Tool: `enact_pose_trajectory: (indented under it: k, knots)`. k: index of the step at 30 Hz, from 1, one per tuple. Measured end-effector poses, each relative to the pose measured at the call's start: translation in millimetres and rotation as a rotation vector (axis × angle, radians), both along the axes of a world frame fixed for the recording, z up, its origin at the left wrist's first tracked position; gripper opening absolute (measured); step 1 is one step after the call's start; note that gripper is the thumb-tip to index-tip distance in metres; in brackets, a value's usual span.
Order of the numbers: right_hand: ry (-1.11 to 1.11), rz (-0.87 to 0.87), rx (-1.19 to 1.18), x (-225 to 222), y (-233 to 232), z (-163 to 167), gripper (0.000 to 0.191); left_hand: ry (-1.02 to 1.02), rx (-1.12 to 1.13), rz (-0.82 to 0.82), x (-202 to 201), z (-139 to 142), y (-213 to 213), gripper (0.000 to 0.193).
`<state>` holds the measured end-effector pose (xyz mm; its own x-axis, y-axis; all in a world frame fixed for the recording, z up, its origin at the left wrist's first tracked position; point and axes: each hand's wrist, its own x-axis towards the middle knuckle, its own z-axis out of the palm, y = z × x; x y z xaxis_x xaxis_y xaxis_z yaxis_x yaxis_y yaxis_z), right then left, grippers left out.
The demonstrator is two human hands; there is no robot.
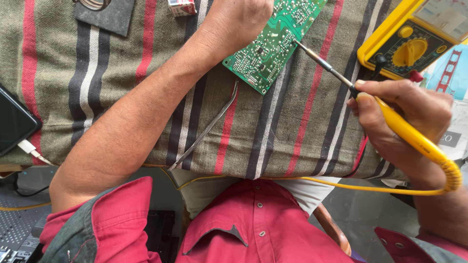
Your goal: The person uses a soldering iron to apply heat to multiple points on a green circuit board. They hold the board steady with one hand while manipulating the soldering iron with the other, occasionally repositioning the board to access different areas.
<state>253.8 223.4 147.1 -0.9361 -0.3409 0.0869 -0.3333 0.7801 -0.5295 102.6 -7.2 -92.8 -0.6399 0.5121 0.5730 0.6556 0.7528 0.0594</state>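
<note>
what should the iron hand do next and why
Probably hold the tip steady on the joint. The right hand grips the yellow soldering iron like a pen, its tip touching the edge of the green board, which the left hand pins to the striped cloth.

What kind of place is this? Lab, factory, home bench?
Most likely a small electronics repair bench, improvised rather than a lab: a striped cloth covers the table. The right hand holds a yellow soldering iron to a green circuit board steadied by the left hand, beside a yellow multimeter.
</note>
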Motion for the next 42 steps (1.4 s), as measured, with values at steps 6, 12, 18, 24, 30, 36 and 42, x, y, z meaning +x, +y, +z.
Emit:
enact_pose_trajectory:
  k: [6, 12, 18, 24, 30, 36, 42]
  knots:
    - [0.021, 0.073, 0.133, -6.7, -6.5, 19.3, 0.011, 0.022, -0.025, -0.005, 0.0, -3.0, -2.4, 0.013]
    - [-0.047, -0.012, 0.029, 2.3, 0.6, 9.9, 0.017, 0.042, -0.016, 0.028, 5.0, -6.0, -1.6, 0.019]
    - [0.017, 0.060, 0.022, 6.2, 8.1, 5.9, 0.014, 0.105, -0.104, 0.055, 4.6, -4.2, -2.8, 0.017]
    - [0.022, 0.055, -0.024, 4.8, 10.6, 7.2, 0.014, 0.084, -0.079, 0.034, 2.5, 0.1, -1.2, 0.015]
    - [0.015, 0.055, -0.049, 1.6, 12.8, 5.9, 0.011, 0.002, -0.015, -0.012, 0.8, 0.4, 1.0, 0.016]
    - [0.007, 0.063, -0.053, 1.5, 16.5, 4.8, 0.011, 0.061, -0.050, 0.008, 1.8, 2.5, -0.1, 0.013]
    - [-0.007, 0.037, -0.064, 0.8, 17.0, 4.1, 0.014, 0.003, 0.060, -0.035, 1.2, 4.5, -0.1, 0.013]
